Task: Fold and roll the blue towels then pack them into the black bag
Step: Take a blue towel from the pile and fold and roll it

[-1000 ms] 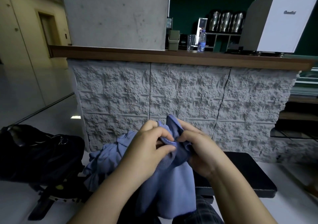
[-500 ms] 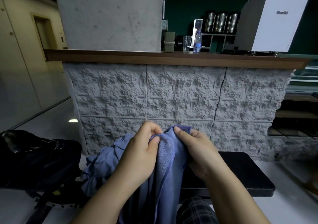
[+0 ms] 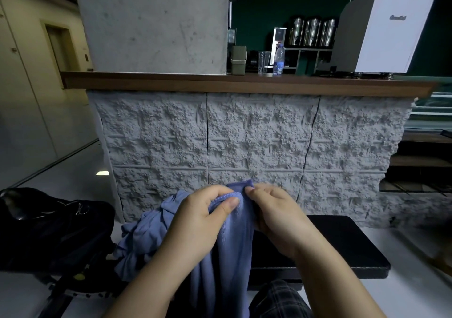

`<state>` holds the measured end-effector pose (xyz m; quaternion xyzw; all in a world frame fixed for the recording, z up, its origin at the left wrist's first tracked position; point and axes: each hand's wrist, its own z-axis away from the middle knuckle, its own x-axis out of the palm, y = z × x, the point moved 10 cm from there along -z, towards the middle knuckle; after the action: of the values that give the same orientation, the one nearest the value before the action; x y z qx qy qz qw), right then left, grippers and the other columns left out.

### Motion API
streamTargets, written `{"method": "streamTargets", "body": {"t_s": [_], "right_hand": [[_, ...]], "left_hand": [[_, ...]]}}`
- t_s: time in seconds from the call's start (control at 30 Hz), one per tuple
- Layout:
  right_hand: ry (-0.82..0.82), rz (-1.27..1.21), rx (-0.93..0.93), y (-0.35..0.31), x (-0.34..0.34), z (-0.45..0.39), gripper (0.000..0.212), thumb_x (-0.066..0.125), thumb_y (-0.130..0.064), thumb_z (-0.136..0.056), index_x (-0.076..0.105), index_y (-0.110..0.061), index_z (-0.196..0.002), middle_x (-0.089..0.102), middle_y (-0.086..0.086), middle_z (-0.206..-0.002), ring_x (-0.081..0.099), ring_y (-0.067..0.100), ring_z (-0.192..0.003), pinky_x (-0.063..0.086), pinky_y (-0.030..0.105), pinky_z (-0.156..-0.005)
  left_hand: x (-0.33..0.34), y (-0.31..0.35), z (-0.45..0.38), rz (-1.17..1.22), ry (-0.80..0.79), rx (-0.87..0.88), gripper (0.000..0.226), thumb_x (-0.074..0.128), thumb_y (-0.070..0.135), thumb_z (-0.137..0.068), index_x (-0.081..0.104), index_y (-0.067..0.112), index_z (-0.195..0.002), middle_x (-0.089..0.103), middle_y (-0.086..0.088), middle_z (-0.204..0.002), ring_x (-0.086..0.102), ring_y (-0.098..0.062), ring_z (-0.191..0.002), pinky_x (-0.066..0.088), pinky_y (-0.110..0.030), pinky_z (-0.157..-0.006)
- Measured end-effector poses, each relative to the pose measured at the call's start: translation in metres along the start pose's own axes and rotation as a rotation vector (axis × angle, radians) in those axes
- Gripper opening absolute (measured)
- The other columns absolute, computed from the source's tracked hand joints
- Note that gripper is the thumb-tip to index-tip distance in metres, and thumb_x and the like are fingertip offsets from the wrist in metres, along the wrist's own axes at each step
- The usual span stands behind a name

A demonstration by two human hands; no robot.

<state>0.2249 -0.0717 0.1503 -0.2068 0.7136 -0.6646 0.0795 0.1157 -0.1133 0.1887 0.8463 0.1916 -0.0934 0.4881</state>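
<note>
Black bag [image 3: 49,232]: slumped on the floor left of the black bench [image 3: 342,244], dark and creased.
Towel pile [image 3: 146,239]: crumpled blue heap between bag and bench.
Held towel [image 3: 227,256]: blue terry, hanging lengthwise, long axis vertical, over the bench's near edge.
Left hand [image 3: 203,222]: thumb and curled fingers pinching the top hem.
Right hand [image 3: 276,215]: fingers clamped on the same hem, just beside.

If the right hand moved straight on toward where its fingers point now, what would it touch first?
The right hand points left toward the left hand, both pinching the top edge of the blue towel. It would probably meet the towel fold between them first, then the left hand's fingers.
</note>
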Motion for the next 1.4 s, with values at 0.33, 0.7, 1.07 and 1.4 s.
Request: {"method": "streamTargets", "body": {"t_s": [0.33, 0.7, 1.07, 1.4], "right_hand": [[-0.15, 0.02, -0.039, -0.001, 0.022, 0.005, 0.059, 0.056, -0.038, -0.076, 0.05, 0.013, -0.105, 0.043, 0.021, -0.092, 0.028, 0.029, -0.096, 0.021, 0.038, -0.073], [-0.174, 0.23, -0.142, -0.009, 0.022, 0.007, 0.04, 0.051, -0.043, -0.085, 0.068, -0.01, -0.1, 0.053, 0.02, -0.081, 0.039, 0.022, -0.081, 0.028, 0.038, -0.069], [-0.028, 0.332, -0.28, -0.023, -0.003, 0.006, 0.042, 0.056, -0.043, -0.087, 0.071, -0.004, -0.092, 0.071, 0.019, -0.092, 0.054, 0.018, -0.082, 0.042, 0.039, -0.075], [0.277, 0.041, -0.229, -0.019, -0.066, 0.002, 0.031, 0.045, -0.017, -0.099, 0.064, 0.004, -0.087, 0.064, 0.019, -0.083, 0.055, 0.022, -0.078, 0.041, 0.034, -0.075]], "left_hand": [[-0.004, -0.003, 0.0, 0.168, 0.1, -0.002, 0.012, 0.065, 0.025, -0.082, 0.061, 0.036, -0.079, 0.069, 0.003, -0.078, 0.066, -0.016, -0.079, 0.05, -0.036, -0.076], [-0.001, -0.017, -0.001, 0.268, 0.153, -0.073, 0.02, 0.061, 0.008, -0.086, 0.056, 0.024, -0.075, 0.066, 0.002, -0.07, 0.06, -0.008, -0.069, 0.045, -0.026, -0.071], [0.018, -0.024, -0.022, 0.299, 0.022, -0.042, 0.01, 0.066, 0.028, -0.071, 0.062, 0.037, -0.071, 0.055, 0.006, -0.063, 0.048, -0.008, -0.062, 0.038, -0.025, -0.061], [0.049, -0.019, -0.036, -0.413, -0.354, 0.27, 0.008, 0.052, 0.021, -0.093, 0.053, 0.023, -0.101, 0.061, 0.007, -0.086, 0.055, -0.013, -0.08, 0.041, -0.029, -0.071]]}}
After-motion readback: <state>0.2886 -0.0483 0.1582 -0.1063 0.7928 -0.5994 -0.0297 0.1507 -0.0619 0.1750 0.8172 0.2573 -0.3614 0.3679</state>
